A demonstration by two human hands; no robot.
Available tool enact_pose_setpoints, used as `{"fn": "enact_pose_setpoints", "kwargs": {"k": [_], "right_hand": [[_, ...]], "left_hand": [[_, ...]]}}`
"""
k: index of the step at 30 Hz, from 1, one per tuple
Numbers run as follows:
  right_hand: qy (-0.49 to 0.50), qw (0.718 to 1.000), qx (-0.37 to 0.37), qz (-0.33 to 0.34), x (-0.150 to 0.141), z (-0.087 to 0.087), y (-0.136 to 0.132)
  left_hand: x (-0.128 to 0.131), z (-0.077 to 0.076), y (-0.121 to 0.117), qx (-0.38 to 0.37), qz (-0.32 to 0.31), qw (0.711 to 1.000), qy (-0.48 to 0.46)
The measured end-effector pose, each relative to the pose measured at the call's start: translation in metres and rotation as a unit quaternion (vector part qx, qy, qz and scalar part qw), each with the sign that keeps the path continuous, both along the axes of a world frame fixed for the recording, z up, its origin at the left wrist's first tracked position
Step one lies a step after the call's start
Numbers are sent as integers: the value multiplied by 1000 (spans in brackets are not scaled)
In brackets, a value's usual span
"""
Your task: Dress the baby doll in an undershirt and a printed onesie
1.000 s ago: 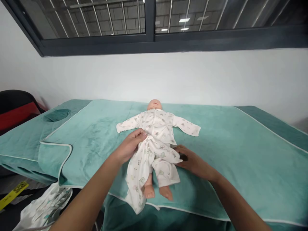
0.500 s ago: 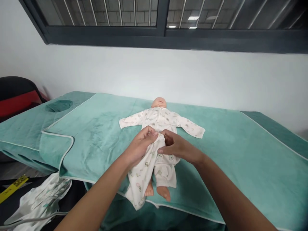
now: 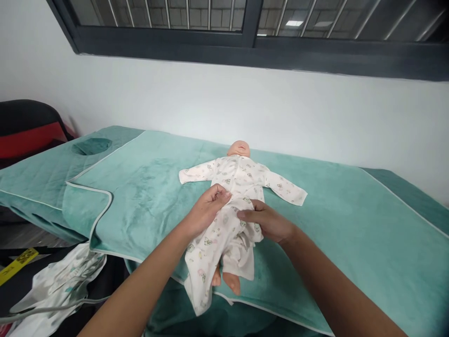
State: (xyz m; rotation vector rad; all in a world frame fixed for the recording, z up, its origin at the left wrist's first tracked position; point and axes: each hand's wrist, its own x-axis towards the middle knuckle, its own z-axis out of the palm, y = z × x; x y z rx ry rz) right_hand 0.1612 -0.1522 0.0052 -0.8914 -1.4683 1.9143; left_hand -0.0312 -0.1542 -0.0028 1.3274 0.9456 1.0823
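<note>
A baby doll lies on its back with its head toward the wall, its arms out sideways inside a white printed long-sleeved top. Over its lower body lie matching baby pants, one leg of which hangs past the feet at the left. My left hand pinches cloth near the waist, thumb against bent fingers. Opposite it, my right hand grips the bunched pants fabric between thumb and fingers. Two bare doll feet show below the cloth; the legs are hidden.
A green padded bed cover spreads under the doll, and the bed has a round hole at left. White cloths and a grey cable lie at lower left. A black and red chair stands beyond. Behind is a barred window.
My right hand has moved slightly down and to the right, spreading the pants fabric wider. My left hand keeps its pinch. The camera view has shifted a little.
</note>
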Motion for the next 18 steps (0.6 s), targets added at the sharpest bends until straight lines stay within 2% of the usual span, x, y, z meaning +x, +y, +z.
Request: {"fn": "enact_pose_setpoints", "kwargs": {"k": [4,5,6,7,10,12,14,16,18], "right_hand": [[55,994,-34,-87,-6,-10,-1],[51,994,-34,-92,-7,-10,-1],[40,995,-30,-88,-8,-9,-1],[21,997,-19,-71,-9,-7,-1],[-68,995,29,66,-9,5,-1],[-116,980,47,154,-9,11,-1],[-115,981,40,152,-8,10,0],[-65,995,14,70,-7,3,1],[-3,1000,-17,-20,-7,-7,3]], "left_hand": [[-13,0,-5,-30,-178,983,42],[-14,-1,-7,-47,-199,978,38],[-14,-2,-8,-65,-191,979,22],[-13,-4,-8,-81,-153,985,-8],[-4,-11,-6,-106,15,985,-132],[1,-13,-5,-132,54,976,-164],[1,-12,-5,-153,34,977,-142],[-4,-11,-7,-154,-19,981,-113],[-11,-10,-10,-151,-97,979,-98]]}}
